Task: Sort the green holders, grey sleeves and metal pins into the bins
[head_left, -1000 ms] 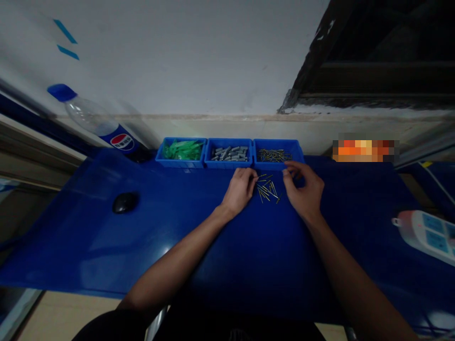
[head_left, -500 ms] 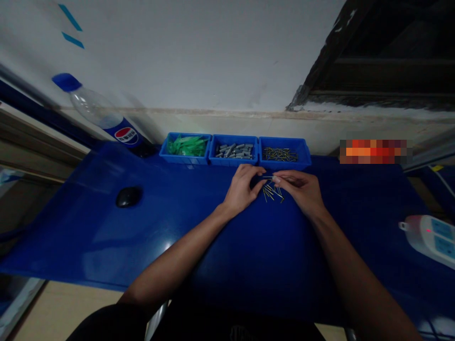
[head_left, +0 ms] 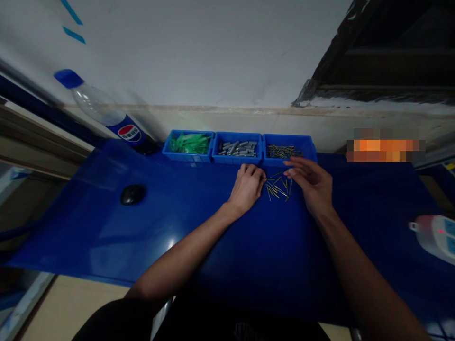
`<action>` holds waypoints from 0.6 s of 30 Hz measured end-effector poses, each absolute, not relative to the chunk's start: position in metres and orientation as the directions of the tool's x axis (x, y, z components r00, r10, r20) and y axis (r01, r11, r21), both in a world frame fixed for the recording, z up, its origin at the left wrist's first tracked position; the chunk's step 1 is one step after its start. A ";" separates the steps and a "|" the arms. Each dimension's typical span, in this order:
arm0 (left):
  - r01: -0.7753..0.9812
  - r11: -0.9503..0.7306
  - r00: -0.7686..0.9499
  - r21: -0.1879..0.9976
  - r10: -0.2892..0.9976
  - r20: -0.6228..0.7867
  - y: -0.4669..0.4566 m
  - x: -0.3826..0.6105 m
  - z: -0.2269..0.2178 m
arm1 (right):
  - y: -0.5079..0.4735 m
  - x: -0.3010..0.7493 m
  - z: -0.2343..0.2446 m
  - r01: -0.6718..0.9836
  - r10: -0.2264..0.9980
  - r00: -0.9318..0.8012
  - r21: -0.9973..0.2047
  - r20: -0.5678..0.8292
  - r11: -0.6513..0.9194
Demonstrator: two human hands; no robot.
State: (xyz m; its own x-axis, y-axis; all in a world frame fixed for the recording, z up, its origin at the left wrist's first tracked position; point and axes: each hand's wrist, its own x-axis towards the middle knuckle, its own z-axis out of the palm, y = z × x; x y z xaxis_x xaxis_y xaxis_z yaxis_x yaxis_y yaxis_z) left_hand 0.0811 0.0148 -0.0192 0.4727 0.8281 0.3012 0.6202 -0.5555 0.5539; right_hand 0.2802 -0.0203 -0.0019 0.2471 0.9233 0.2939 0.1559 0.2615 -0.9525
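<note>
A loose pile of thin brass-coloured screws [head_left: 275, 190] lies on the blue table between my hands. At the left edge of the pile, my left hand [head_left: 248, 187] is closed with its fingers curled down; what they hold, if anything, is hidden. My right hand [head_left: 310, 182] hovers over the right side of the pile, thumb and forefinger apart and nothing visible between them. Just behind it stands a blue bin of the same screws [head_left: 284, 151]. A middle bin contains grey wall plugs [head_left: 240, 148], and the left bin has green plastic pieces [head_left: 190, 143].
The three bins stand in a row near the wall. A cola bottle [head_left: 130, 132] leans in view at the back left, with a black mouse [head_left: 132, 194] nearer on the table [head_left: 227, 265]. A white and red power strip [head_left: 435, 234] lies at the right.
My right hand has moved right and its pinch on a screw has opened. My left hand's thumb and fingers have closed together beside the pile. The view has shifted slightly.
</note>
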 end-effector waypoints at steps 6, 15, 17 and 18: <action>0.383 -0.507 0.400 0.772 0.844 0.356 0.018 0.075 -0.015 | -0.024 0.277 -0.007 0.412 0.924 0.242 -0.894 0.295 0.177; 0.140 -0.482 0.289 0.865 0.855 0.430 0.020 0.071 -0.013 | -0.021 0.265 -0.001 0.157 0.974 0.184 -0.982 0.129 0.101; 0.172 -0.508 0.349 0.844 0.833 0.430 0.022 0.066 -0.007 | -0.020 0.264 -0.001 0.132 0.975 0.188 -0.987 0.120 0.096; 0.205 -0.518 0.395 0.830 0.820 0.415 0.025 0.063 -0.003 | -0.020 0.263 -0.001 0.128 0.975 0.189 -0.987 0.120 0.096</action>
